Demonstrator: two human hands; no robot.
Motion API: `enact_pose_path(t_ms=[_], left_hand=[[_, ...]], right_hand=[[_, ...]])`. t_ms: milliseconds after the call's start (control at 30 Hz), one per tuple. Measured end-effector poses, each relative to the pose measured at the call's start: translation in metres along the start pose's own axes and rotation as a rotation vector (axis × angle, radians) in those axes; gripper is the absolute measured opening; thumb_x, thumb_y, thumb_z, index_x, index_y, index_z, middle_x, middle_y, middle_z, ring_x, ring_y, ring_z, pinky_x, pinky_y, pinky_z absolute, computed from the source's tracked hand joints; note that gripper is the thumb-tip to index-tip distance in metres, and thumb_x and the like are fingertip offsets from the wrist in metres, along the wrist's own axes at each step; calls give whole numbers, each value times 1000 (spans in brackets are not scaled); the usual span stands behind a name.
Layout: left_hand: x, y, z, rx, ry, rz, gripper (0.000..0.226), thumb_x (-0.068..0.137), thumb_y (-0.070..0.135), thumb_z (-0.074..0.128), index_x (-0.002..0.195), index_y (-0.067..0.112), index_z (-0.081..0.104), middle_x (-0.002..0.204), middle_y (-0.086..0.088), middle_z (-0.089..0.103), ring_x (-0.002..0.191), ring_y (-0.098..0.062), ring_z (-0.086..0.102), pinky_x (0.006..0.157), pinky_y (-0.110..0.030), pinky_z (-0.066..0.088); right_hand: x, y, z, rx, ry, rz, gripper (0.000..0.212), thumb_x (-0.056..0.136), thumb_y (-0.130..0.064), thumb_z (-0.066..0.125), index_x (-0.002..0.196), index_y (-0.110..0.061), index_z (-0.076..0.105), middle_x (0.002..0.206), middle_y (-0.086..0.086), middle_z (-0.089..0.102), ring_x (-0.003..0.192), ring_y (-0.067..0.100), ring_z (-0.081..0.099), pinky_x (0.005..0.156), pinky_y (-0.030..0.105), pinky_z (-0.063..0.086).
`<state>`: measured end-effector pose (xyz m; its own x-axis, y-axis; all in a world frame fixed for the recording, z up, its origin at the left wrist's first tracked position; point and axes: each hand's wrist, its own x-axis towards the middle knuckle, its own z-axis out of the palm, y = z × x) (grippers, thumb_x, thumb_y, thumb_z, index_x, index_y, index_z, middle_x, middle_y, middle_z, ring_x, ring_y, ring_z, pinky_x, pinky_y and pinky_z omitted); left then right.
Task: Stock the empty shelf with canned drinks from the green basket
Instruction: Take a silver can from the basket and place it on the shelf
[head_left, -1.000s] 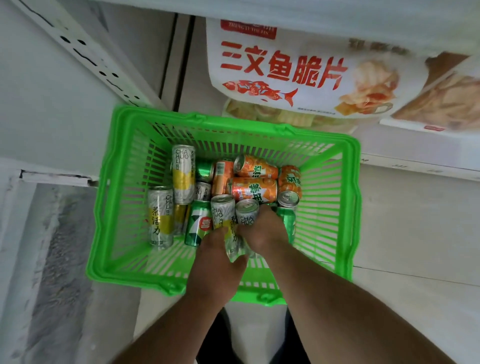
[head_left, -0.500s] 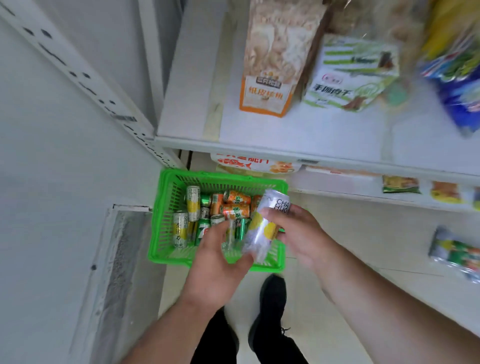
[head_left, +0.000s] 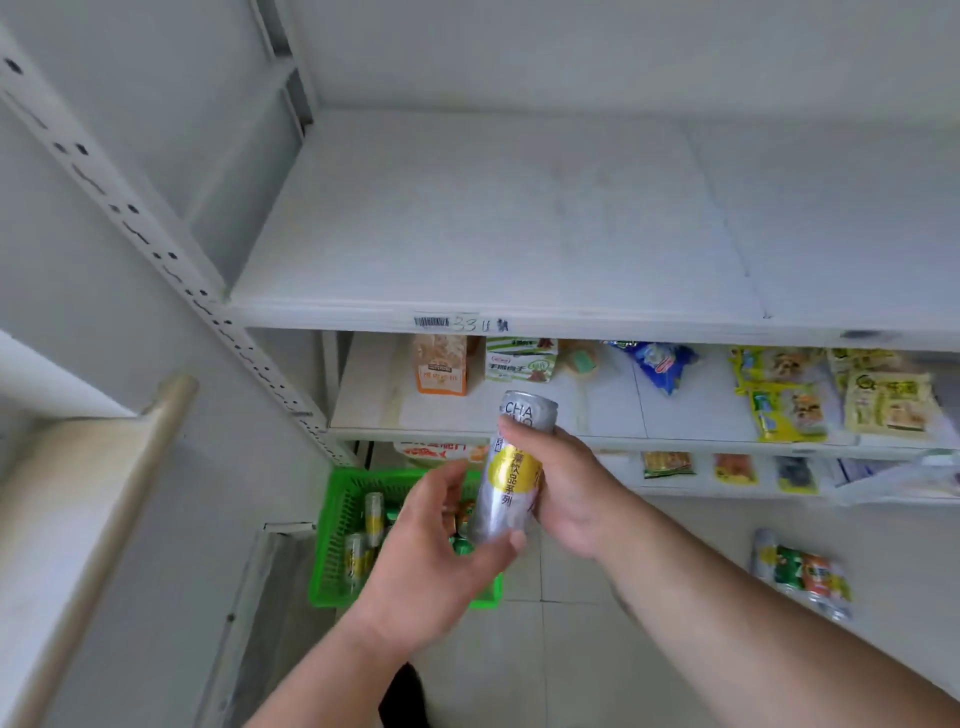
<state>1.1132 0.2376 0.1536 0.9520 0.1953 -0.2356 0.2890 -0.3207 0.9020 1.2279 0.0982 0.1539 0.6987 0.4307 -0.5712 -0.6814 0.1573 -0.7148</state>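
Observation:
A tall silver and yellow can (head_left: 511, 470) is upright in front of me, below the bare white shelf (head_left: 493, 218). My right hand (head_left: 566, 488) wraps around its right side. My left hand (head_left: 441, 561) touches the can's bottom left with thumb and fingertips. The green basket (head_left: 332, 525) stands on the floor beneath my hands, with several cans (head_left: 366, 525) lying in it, partly hidden by my left hand.
A lower shelf (head_left: 597, 415) carries snack packets, including an orange bag (head_left: 440, 364). More packets sit on the lowest shelf. A shrink-wrapped pack of cans (head_left: 802, 571) lies on the floor at the right. A perforated shelf upright (head_left: 171, 260) runs down the left.
Both hands rose out of the basket with the silver and yellow can. My view tilted up from the basket to the bare shelf.

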Motion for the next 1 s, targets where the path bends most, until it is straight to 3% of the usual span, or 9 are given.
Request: enact_pose_path(t_ms=[133, 200, 267, 367, 433, 500, 600, 833, 1000], left_hand=[[-32, 62, 8, 20, 30, 62, 94, 60, 68, 83, 139, 38, 41, 132, 21, 54, 126, 2, 48, 107, -34, 44], [-42, 88, 12, 62, 40, 98, 100, 58, 71, 81, 142, 37, 38, 134, 20, 51, 128, 5, 45, 108, -31, 42], [-47, 111, 17, 105, 26, 136, 102, 60, 71, 80, 144, 37, 35, 138, 20, 46, 131, 7, 40, 110, -30, 40], [-44, 134, 28, 192, 5, 161, 101, 62, 72, 78, 144, 38, 31, 141, 19, 41, 133, 1, 38, 109, -30, 38], [-36, 146, 36, 229, 9, 166, 106, 63, 72, 77, 148, 33, 27, 146, 16, 37, 136, -4, 36, 112, -31, 36], [-24, 157, 43, 264, 14, 155, 111, 64, 72, 75, 152, 30, 23, 151, 12, 34, 139, -8, 33, 114, -34, 34], [7, 168, 46, 313, 14, 159, 110, 64, 72, 73, 151, 28, 24, 150, 7, 37, 137, -12, 35, 113, -37, 35], [91, 178, 47, 326, 12, 179, 116, 68, 67, 76, 156, 22, 17, 160, 3, 25, 146, -15, 26, 116, -34, 30], [138, 185, 48, 375, -8, 191, 113, 70, 62, 78, 156, 19, 18, 160, -1, 26, 146, -19, 26, 115, -36, 31]], right_hand=[[-67, -57, -8, -12, -115, 28, 20, 87, -21, 63, 102, -8, 64, 89, 17, 62, 81, 28, 63, 83, 40, 52], [-92, -82, -15, -123, -147, -38, 22, 78, -19, 69, 97, -9, 66, 85, 13, 63, 77, 25, 63, 77, 37, 52], [-112, -105, -22, -289, -144, -128, 29, 76, -16, 79, 103, -8, 72, 93, 13, 73, 86, 27, 70, 85, 42, 55], [-129, -131, -32, -463, -8, -222, 36, 78, -12, 86, 111, -7, 72, 102, 13, 79, 95, 26, 76, 91, 45, 61], [-131, -143, -35, -531, 105, -284, 45, 68, -19, 92, 107, -11, 71, 98, 8, 80, 93, 24, 78, 91, 48, 62], [-129, -154, -37, -571, 197, -353, 52, 61, -26, 95, 105, -15, 69, 96, 3, 79, 89, 18, 77, 86, 44, 63], [-122, -170, -35, -582, 293, -438, 44, 70, -26, 93, 104, -20, 66, 99, -2, 75, 88, 13, 73, 71, 31, 58], [-74, -201, -43, -626, 416, -515, 52, 60, -40, 87, 106, -27, 66, 100, -8, 76, 92, 12, 74, 88, 43, 62], [-35, -227, -55, -606, 470, -544, 47, 71, -24, 89, 112, -21, 68, 105, -4, 76, 95, 14, 73, 90, 40, 61]])
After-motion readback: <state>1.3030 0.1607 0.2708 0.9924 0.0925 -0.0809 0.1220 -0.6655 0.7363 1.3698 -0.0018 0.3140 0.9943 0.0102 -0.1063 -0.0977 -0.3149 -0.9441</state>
